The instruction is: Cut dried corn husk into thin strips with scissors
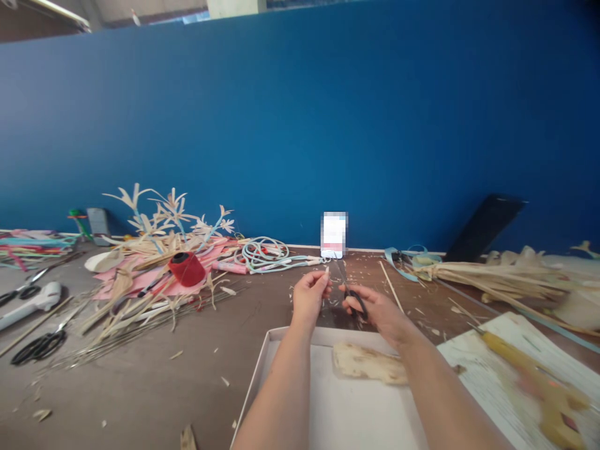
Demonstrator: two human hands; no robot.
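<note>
My left hand (309, 299) is closed in a pinch, with the tip of a small pale husk-like piece (327, 273) showing above the fingertips. Close on its right, my right hand (380, 312) grips black-handled scissors (358, 304), whose blades point up and away from me. Both hands are above the far edge of a shallow white box (281, 359). Inside that box lies a flat, pale brown-spotted piece (368, 364), partly covered by my right forearm.
Left are husk flowers (173, 203), a red thread spool (187, 269), dried strips and more scissors (40, 345). A coiled pale-blue cord (265, 253) lies near a lit phone (334, 234) by the blue partition (300, 125). A yellow glue gun (529, 378) and husk bundle (497, 278) lie right.
</note>
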